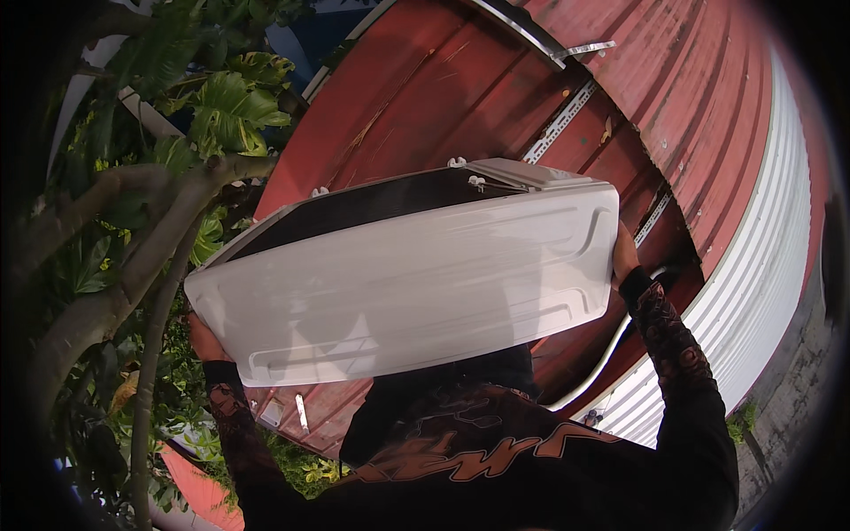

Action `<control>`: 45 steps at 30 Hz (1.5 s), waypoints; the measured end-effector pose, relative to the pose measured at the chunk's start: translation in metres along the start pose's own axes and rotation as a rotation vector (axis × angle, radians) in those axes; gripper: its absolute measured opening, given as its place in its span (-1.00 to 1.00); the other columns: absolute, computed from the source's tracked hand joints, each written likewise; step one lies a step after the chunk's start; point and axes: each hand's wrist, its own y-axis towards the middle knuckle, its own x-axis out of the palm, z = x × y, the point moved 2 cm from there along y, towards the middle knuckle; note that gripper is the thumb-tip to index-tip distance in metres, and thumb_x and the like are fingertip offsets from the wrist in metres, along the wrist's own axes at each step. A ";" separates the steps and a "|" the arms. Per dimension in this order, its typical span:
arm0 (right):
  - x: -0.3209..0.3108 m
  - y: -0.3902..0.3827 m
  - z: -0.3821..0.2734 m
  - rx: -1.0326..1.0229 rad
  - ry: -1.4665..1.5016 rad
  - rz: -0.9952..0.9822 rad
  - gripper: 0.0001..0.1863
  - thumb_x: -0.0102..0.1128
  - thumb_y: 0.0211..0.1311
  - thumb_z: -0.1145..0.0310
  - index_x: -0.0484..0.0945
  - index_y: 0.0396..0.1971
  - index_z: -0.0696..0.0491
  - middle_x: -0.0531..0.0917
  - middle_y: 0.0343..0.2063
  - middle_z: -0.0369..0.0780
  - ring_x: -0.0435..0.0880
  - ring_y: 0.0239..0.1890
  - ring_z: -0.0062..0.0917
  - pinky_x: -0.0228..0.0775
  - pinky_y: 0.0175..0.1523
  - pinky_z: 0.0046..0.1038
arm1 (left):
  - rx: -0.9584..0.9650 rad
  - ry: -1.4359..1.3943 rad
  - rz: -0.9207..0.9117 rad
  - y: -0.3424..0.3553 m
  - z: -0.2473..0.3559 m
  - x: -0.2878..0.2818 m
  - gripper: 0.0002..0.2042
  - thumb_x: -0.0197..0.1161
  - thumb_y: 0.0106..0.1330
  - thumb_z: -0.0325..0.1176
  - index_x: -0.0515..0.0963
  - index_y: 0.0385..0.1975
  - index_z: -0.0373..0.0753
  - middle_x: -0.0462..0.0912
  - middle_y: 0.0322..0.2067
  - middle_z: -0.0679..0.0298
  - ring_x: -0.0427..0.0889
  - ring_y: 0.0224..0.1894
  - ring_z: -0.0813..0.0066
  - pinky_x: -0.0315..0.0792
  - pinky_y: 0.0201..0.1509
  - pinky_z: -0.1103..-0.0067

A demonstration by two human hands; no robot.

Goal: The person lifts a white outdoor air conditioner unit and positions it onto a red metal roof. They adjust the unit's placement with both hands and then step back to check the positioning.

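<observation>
A large white casing [416, 283], looking like the housing of an air-conditioner outdoor unit, is held out level in front of my body. Its long pale face has shallow pressed ridges, and a dark opening or mesh shows behind its upper edge. Small white clips [476, 181] sit along that edge. My left hand [209, 340] grips the casing's lower left end, its fingers mostly hidden behind it. At the opposite end, my right hand [625, 255] is closed around the side edge, with fingertips out of sight.
Red ribbed metal sheeting [398, 106] lies beneath and beyond the casing. Slotted metal rails [562, 121] and a pale bent pipe [606, 365] are on the right. White corrugated sheet [753, 301] curves farther right. Tree branches [133, 265] and leaves crowd the left.
</observation>
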 end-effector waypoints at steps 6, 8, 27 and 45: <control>0.135 0.098 -0.101 -0.254 -0.346 -0.226 -0.20 -0.26 0.36 -0.33 0.41 0.27 0.04 0.62 0.01 -0.13 0.65 -0.06 -0.46 0.44 0.13 -0.43 | -0.310 -0.418 0.117 0.004 -0.083 0.034 -0.51 -0.13 0.46 0.01 0.54 -0.02 -0.31 0.66 -0.08 0.12 0.69 -0.15 0.20 0.58 -0.08 0.37; 0.163 0.136 -0.122 -0.229 -0.473 -0.171 -0.16 -0.29 0.34 -0.37 0.41 0.28 0.03 0.63 0.00 -0.09 0.65 -0.06 -0.43 0.41 0.15 -0.44 | -0.320 -0.400 0.098 0.021 -0.107 0.055 -0.50 -0.15 0.48 0.00 0.53 -0.01 -0.32 0.65 -0.06 0.09 0.69 -0.14 0.18 0.60 -0.08 0.34; 0.373 0.262 -0.177 -0.605 -1.153 -0.007 -0.45 -0.31 0.48 -0.03 0.36 0.28 -0.07 0.62 -0.04 0.16 0.61 0.04 -0.04 0.37 0.19 -0.24 | -0.573 -0.462 0.241 0.101 -0.205 0.147 -0.47 -0.23 0.50 0.03 0.43 0.14 -0.28 0.57 0.05 -0.02 0.61 0.03 0.09 0.59 0.01 0.19; 0.370 0.217 -0.160 -0.629 -0.726 0.122 -0.16 -0.25 0.32 -0.33 0.58 0.03 0.21 0.63 -0.04 0.12 0.57 0.13 -0.07 0.31 0.27 -0.20 | -0.658 0.728 0.269 0.127 -0.182 0.168 -0.40 -0.17 0.50 0.08 0.13 0.36 -0.22 0.34 0.19 -0.13 0.34 0.26 -0.05 0.29 0.24 0.10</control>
